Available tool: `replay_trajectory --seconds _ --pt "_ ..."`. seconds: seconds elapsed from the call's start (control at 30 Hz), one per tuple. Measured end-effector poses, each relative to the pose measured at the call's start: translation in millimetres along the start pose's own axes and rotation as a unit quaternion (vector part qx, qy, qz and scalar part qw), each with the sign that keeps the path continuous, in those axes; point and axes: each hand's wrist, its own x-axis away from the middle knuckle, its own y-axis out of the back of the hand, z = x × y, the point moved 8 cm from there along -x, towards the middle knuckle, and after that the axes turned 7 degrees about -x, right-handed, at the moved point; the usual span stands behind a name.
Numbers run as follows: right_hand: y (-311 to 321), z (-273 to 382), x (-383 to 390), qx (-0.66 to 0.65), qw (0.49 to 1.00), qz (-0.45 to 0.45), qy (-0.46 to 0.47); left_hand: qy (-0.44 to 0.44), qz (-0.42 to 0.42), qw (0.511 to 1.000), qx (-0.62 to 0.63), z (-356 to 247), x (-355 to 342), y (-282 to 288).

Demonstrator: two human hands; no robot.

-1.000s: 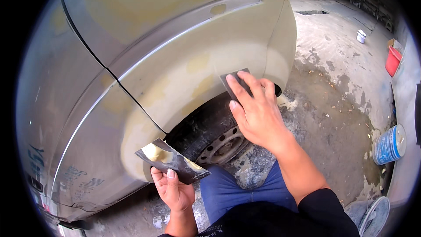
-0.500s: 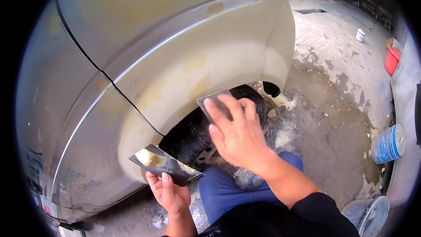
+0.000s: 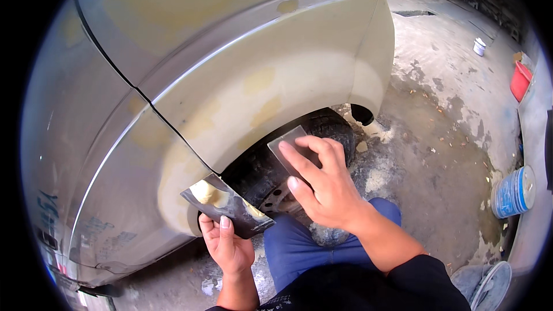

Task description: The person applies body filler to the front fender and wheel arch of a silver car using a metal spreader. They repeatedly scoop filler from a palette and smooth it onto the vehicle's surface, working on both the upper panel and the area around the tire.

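Note:
My left hand (image 3: 230, 245) grips the lower edge of a dark flat board (image 3: 230, 208), thumb on top. Pale yellow filler paste (image 3: 206, 193) lies in a lump at the board's upper left, with more along its right edge. In my right hand (image 3: 328, 184) is a thin grey putty spreader (image 3: 288, 148), its blade pointing up and left, fingers laid along it. The spreader is in front of the wheel arch, apart from the board. Beyond both hands is a vehicle's body panel (image 3: 288, 75), dull beige with yellowish filler patches (image 3: 266, 112).
A tyre (image 3: 325, 129) sits in the wheel arch between my hands and the panel. To the right, a blue-and-white bucket (image 3: 510, 193), a grey bucket (image 3: 489, 285), a red container (image 3: 521, 80) and a small white tub (image 3: 479, 46) stand on the stained concrete floor (image 3: 438, 138).
The spreader in my right hand has moved slightly down and right, away from the panel's edge. The board in my left hand has shifted a little to the right in view.

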Motion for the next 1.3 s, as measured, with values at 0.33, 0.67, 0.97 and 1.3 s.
replay_trajectory --seconds 0.33,0.67,0.97,1.3 --pt "-8 -35 75 -0.153 0.98 0.117 -0.043 0.002 0.008 1.0 -0.009 9 -2 -31" --pt "-1 7 56 0.078 0.996 0.048 0.02 -0.023 0.047 0.995 -0.085 19 8 -53" --pt "9 -75 75 -0.112 0.982 0.007 -0.154 -0.087 0.056 0.98 -0.169 27 10 -18" --pt "28 -95 28 0.048 0.985 -0.1 -0.13 0.037 0.071 0.957 -0.279 97 -2 40"
